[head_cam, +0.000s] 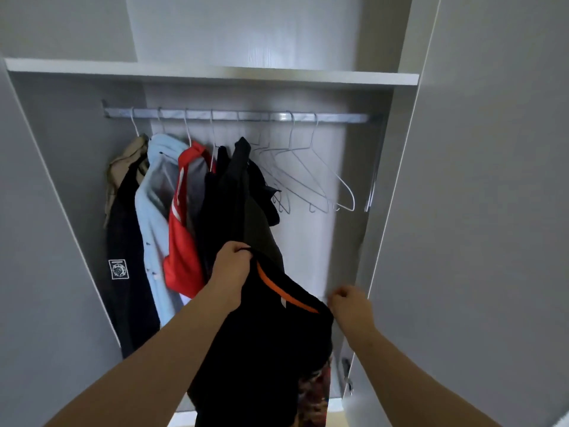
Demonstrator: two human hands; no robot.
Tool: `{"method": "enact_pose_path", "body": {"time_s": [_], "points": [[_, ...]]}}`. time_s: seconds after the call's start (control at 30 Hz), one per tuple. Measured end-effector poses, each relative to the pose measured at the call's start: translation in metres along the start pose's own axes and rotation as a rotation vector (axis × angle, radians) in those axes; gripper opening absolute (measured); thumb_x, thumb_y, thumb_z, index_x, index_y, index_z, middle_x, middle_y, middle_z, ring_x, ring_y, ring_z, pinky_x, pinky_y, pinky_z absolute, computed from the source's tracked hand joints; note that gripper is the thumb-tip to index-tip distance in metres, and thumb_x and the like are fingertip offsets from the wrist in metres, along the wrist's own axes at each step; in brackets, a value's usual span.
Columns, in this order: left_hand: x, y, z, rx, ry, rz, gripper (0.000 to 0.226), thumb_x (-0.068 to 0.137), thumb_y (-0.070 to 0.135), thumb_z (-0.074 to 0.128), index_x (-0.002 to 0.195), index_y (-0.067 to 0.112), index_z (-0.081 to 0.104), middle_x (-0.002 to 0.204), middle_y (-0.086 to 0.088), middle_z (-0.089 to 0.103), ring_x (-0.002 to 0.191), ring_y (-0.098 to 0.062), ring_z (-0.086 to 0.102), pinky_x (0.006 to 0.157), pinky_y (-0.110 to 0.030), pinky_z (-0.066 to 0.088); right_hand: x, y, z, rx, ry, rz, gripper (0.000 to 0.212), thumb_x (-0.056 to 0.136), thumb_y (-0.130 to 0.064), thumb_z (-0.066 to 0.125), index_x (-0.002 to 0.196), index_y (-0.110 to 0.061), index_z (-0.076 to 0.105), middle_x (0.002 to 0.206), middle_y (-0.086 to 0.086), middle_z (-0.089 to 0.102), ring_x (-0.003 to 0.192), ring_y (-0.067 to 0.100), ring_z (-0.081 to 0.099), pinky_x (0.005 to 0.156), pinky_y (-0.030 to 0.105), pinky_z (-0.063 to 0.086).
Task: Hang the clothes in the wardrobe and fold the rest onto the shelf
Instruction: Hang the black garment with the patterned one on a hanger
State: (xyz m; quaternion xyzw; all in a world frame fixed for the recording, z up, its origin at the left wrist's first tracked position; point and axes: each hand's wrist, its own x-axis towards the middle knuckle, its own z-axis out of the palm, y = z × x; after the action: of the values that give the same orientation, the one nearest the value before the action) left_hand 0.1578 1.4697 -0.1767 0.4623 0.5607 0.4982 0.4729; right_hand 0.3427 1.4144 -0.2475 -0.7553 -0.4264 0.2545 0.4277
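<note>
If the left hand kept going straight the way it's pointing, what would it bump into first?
Most likely the dark clothes hanging on the rail: the left hand, gripping the black garment, points up towards them. Depth is hard to judge, though.

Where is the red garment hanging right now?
Head view: the red garment hangs from the rail left of centre, between the light blue garment and the dark clothes, just left of the left hand gripping the black top.
</note>
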Motion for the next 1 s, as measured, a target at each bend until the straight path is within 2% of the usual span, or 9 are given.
{"method": "enact_pose_path", "body": {"time_s": [0.13, 0.3, 0.37, 0.47, 0.6, 0.8, 0.87, 0.97, 1.0], "points": [[0.043, 0.017, 0.036, 0.023, 0.020, 0.026, 0.026, 0.090, -0.001, 0.043, 0.076, 0.018, 0.055, 0.078, -0.007, 0.056, 0.068, -0.016, 0.051, 0.059, -0.025, 0.044, 0.060, -0.012, -0.002, 0.137, -0.078, -0.021, 0.026, 0.084, 0.002, 0.047, 0.069, -0.015, 0.060, 0.071, 0.001, 0.061, 0.064, 0.015, 0.055, 0.054, 0.021, 0.040], [0.085, 0.025, 0.054, -0.004, -0.026, -0.014, 0.032, 0.091, -0.002, 0.040, 0.077, 0.017, 0.061, 0.082, -0.009, 0.060, 0.072, -0.017, 0.056, 0.056, -0.022, 0.044, 0.117, -0.046, 0.005, 0.166, -0.133, -0.084, 0.026, 0.084, 0.003, 0.048, 0.070, -0.017, 0.060, 0.079, 0.004, 0.063, 0.074, 0.021, 0.058, 0.073, 0.033, 0.049], [0.103, 0.029, 0.062, -0.010, -0.072, -0.041, 0.032, 0.091, -0.002, 0.039, 0.083, 0.016, 0.064, 0.085, -0.007, 0.061, 0.075, -0.017, 0.057, 0.057, -0.022, 0.046, 0.138, -0.065, 0.013, 0.184, -0.151, -0.124, 0.029, 0.085, 0.002, 0.047, 0.071, -0.020, 0.058, 0.079, 0.003, 0.063, 0.075, 0.021, 0.058, 0.072, 0.031, 0.050], [0.127, 0.034, 0.069, 0.032, -0.206, -0.093, 0.032, 0.092, 0.001, 0.040, 0.110, 0.016, 0.063, 0.099, -0.007, 0.061, 0.085, -0.017, 0.058, 0.069, -0.021, 0.051, 0.164, -0.093, 0.025, 0.186, -0.151, -0.196, 0.023, 0.089, -0.004, 0.045, 0.083, -0.020, 0.059, 0.080, -0.002, 0.061, 0.072, 0.015, 0.057, 0.059, 0.020, 0.044], [0.167, 0.040, 0.069, 0.086, -0.314, -0.148, 0.045, 0.092, 0.002, 0.044, 0.135, 0.016, 0.046, 0.128, -0.014, 0.052, 0.112, -0.025, 0.053, 0.096, -0.029, 0.046, 0.198, -0.127, 0.047, 0.098, -0.092, -0.294, 0.019, 0.090, -0.007, 0.046, 0.100, -0.018, 0.058, 0.094, -0.008, 0.057, 0.082, 0.010, 0.055, 0.068, 0.020, 0.040], [0.224, 0.041, 0.047, 0.037, -0.313, -0.153, 0.031, 0.092, -0.002, 0.042, 0.113, 0.010, 0.062, 0.095, -0.007, 0.061, 0.081, -0.015, 0.059, 0.067, -0.017, 0.051, 0.255, -0.165, 0.085, -0.010, -0.003, -0.290, 0.044, 0.090, -0.012, 0.049, 0.134, -0.012, 0.042, 0.131, 0.014, 0.049, 0.118, 0.029, 0.048, 0.095, 0.035, 0.039], [0.237, 0.038, 0.043, 0.084, -0.329, -0.114, 0.030, 0.093, -0.002, 0.041, 0.107, 0.014, 0.063, 0.099, -0.008, 0.061, 0.081, -0.014, 0.059, 0.063, -0.014, 0.051, 0.271, -0.170, 0.096, -0.022, -0.048, -0.219, 0.052, 0.091, -0.012, 0.048, 0.141, -0.013, 0.031, 0.126, 0.015, 0.051, 0.110, 0.028, 0.053, 0.089, 0.031, 0.043], [0.253, 0.033, 0.044, 0.207, -0.386, 0.043, 0.039, 0.092, -0.003, 0.040, 0.112, 0.023, 0.061, 0.113, -0.002, 0.058, 0.093, -0.012, 0.059, 0.076, -0.015, 0.050, 0.286, -0.172, 0.113, 0.046, -0.156, -0.134, 0.056, 0.093, -0.007, 0.044, 0.145, -0.013, 0.023, 0.084, 0.001, 0.050, 0.065, 0.010, 0.048, 0.046, 0.009, 0.040], [0.256, 0.031, 0.046, 0.280, -0.416, 0.133, 0.045, 0.092, -0.003, 0.039, 0.120, 0.026, 0.058, 0.118, 0.005, 0.055, 0.101, -0.010, 0.056, 0.084, -0.013, 0.046, 0.290, -0.173, 0.119, 0.066, -0.161, -0.123, 0.056, 0.093, -0.005, 0.042, 0.145, -0.013, 0.022, 0.082, 0.002, 0.051, 0.064, 0.010, 0.046, 0.045, 0.009, 0.039]]}}
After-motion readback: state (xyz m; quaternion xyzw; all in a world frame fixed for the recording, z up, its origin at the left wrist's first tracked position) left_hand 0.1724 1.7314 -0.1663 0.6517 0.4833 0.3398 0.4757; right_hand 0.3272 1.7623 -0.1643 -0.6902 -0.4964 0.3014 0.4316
